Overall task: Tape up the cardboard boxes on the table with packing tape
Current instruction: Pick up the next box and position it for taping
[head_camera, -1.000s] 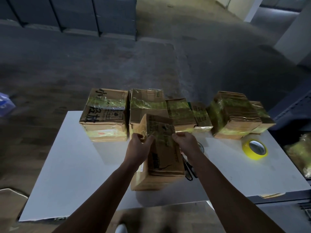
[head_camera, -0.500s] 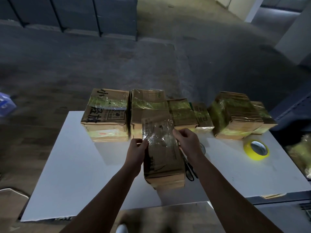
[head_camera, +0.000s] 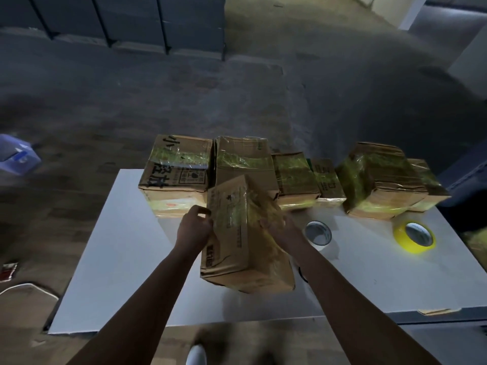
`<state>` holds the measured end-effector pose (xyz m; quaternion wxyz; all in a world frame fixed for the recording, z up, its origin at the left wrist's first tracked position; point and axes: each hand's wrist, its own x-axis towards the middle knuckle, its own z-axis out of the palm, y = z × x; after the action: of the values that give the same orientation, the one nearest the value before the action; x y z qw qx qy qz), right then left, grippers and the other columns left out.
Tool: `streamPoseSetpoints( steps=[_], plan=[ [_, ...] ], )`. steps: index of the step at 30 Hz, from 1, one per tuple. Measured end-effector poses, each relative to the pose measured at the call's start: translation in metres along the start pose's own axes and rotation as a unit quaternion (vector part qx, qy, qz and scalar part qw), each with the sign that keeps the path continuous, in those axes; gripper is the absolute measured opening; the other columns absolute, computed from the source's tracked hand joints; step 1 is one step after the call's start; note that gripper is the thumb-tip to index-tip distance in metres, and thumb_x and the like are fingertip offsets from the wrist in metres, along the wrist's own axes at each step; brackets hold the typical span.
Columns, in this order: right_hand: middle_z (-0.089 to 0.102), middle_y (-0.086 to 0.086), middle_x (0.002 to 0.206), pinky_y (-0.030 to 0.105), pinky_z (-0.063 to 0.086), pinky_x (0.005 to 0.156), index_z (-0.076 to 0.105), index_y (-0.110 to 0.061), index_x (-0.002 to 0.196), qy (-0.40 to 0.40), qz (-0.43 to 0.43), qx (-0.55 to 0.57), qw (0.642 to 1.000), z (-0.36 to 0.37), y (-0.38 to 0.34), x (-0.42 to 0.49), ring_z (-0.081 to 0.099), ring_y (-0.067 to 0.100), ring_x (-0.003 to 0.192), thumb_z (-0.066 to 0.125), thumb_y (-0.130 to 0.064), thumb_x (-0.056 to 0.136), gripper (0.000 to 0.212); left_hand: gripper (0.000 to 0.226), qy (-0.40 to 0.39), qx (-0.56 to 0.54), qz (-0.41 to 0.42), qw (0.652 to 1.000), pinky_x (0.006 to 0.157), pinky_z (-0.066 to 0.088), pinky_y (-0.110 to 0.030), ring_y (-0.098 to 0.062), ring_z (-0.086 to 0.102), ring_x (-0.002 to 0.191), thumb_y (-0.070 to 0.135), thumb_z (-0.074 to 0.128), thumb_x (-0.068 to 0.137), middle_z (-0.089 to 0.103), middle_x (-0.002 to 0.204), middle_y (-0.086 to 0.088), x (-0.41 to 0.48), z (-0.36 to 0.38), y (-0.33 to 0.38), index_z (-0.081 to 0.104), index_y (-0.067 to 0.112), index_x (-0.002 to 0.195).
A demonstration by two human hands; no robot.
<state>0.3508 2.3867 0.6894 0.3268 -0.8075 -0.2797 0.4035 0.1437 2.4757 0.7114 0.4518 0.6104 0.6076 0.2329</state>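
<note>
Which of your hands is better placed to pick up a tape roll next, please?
Likely right: the right hand lies close to the pale tape roll, the yellow roll beyond it; the left hand holds the opposite side of the box.

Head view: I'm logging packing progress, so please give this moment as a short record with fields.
held box: tilted over the table, between both hands
left hand: grips its left edge
right hand: on its right face, blurred
taped boxes: row along the table's far edge
pale tape roll: flat, right of the held box
yellow tape roll: flat, farther right
</note>
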Motion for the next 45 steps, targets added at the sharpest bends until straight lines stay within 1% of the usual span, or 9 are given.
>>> streamPoseSetpoints(
  steps=[4, 8, 13, 18, 22, 29, 33, 36, 45],
  plan=[
    [0.044, 0.007, 0.145, 0.031, 0.038, 0.093, 0.029, -0.018, 0.147, -0.009, -0.012, -0.041, 0.999, 0.004, 0.000, 0.006, 0.045, 0.027, 0.130, 0.069, -0.063, 0.073, 0.095, 0.065, -0.114, 0.181, 0.003, 0.977, 0.079, 0.044, -0.035, -0.032, 0.062, 0.097, 0.057, 0.030, 0.098, 0.063, 0.119, -0.023, 0.003, -0.006, 0.019, 0.061, 0.002, 0.112],
    [0.047, 0.011, 0.141, 0.048, 0.039, 0.106, 0.036, -0.025, 0.144, -0.020, -0.007, -0.085, 0.996, 0.009, 0.003, 0.008, 0.044, 0.031, 0.129, 0.066, -0.072, 0.068, 0.095, 0.089, -0.205, 0.096, -0.060, 0.972, 0.083, 0.040, -0.038, -0.030, 0.053, 0.102, 0.076, 0.030, 0.086, 0.052, 0.135, -0.023, -0.003, -0.004, 0.014, 0.046, 0.005, 0.137],
    [0.046, 0.012, 0.135, 0.042, 0.045, 0.098, 0.037, -0.034, 0.139, -0.021, -0.018, -0.133, 0.991, 0.007, 0.013, 0.006, 0.049, 0.030, 0.121, 0.065, -0.065, 0.075, 0.077, 0.075, -0.171, -0.019, -0.115, 0.978, 0.085, 0.038, -0.038, -0.027, 0.053, 0.106, 0.067, 0.038, 0.091, 0.055, 0.127, -0.011, 0.002, -0.007, -0.010, 0.050, 0.005, 0.131],
    [0.046, 0.014, 0.131, 0.034, 0.043, 0.086, 0.030, -0.036, 0.139, -0.011, -0.045, -0.168, 0.985, 0.011, 0.018, 0.002, 0.052, 0.029, 0.113, 0.064, -0.059, 0.078, 0.074, 0.039, -0.131, 0.106, -0.062, 0.984, 0.079, 0.050, -0.038, -0.031, 0.061, 0.096, 0.028, 0.036, 0.103, 0.063, 0.108, -0.021, -0.003, 0.007, -0.019, 0.059, -0.003, 0.105],
    [0.043, 0.016, 0.131, 0.037, 0.043, 0.087, 0.028, -0.035, 0.141, 0.006, -0.044, -0.214, 0.976, 0.014, 0.016, 0.000, 0.052, 0.032, 0.112, 0.063, -0.058, 0.080, 0.074, 0.020, -0.154, 0.074, -0.005, 0.985, 0.059, 0.047, -0.025, -0.018, 0.063, 0.075, 0.035, 0.062, 0.089, 0.063, 0.082, -0.004, -0.012, 0.020, -0.025, 0.059, 0.018, 0.079],
    [0.034, 0.017, 0.142, 0.043, 0.042, 0.096, 0.018, -0.034, 0.147, 0.009, -0.068, -0.292, 0.954, 0.015, 0.023, -0.004, 0.043, 0.033, 0.125, 0.055, -0.054, 0.088, 0.073, 0.040, -0.146, 0.003, -0.072, 0.987, 0.081, 0.055, -0.038, -0.023, 0.061, 0.096, 0.034, 0.074, 0.080, 0.058, 0.114, -0.013, -0.007, 0.033, -0.044, 0.053, 0.012, 0.105],
    [0.025, 0.015, 0.151, 0.045, 0.042, 0.099, 0.015, -0.039, 0.149, 0.011, -0.062, -0.291, 0.955, 0.014, 0.027, -0.004, 0.037, 0.033, 0.134, 0.051, -0.054, 0.090, 0.070, 0.071, -0.014, 0.159, 0.119, 0.980, 0.094, 0.050, -0.045, -0.034, 0.044, 0.125, 0.022, 0.072, 0.082, 0.037, 0.144, -0.017, -0.021, 0.045, -0.040, 0.035, 0.010, 0.142],
    [0.020, 0.013, 0.156, 0.046, 0.039, 0.104, 0.017, -0.039, 0.149, 0.017, -0.067, -0.281, 0.957, 0.014, 0.029, -0.005, 0.030, 0.032, 0.139, 0.051, -0.052, 0.091, 0.069, 0.046, -0.004, 0.304, 0.280, 0.910, 0.094, 0.043, -0.041, -0.032, 0.042, 0.124, 0.027, 0.062, 0.089, 0.044, 0.138, -0.013, -0.034, 0.053, -0.039, 0.051, 0.016, 0.133],
    [0.045, 0.014, 0.141, 0.038, 0.046, 0.097, 0.028, -0.030, 0.148, 0.031, -0.058, -0.225, 0.972, 0.010, 0.022, -0.010, 0.052, 0.029, 0.119, 0.050, -0.039, 0.094, 0.059, 0.040, -0.070, 0.376, 0.294, 0.876, 0.101, 0.038, -0.032, -0.022, 0.041, 0.124, 0.031, 0.042, 0.097, 0.044, 0.136, -0.004, -0.027, 0.048, -0.036, 0.047, 0.021, 0.135]
  ],
)
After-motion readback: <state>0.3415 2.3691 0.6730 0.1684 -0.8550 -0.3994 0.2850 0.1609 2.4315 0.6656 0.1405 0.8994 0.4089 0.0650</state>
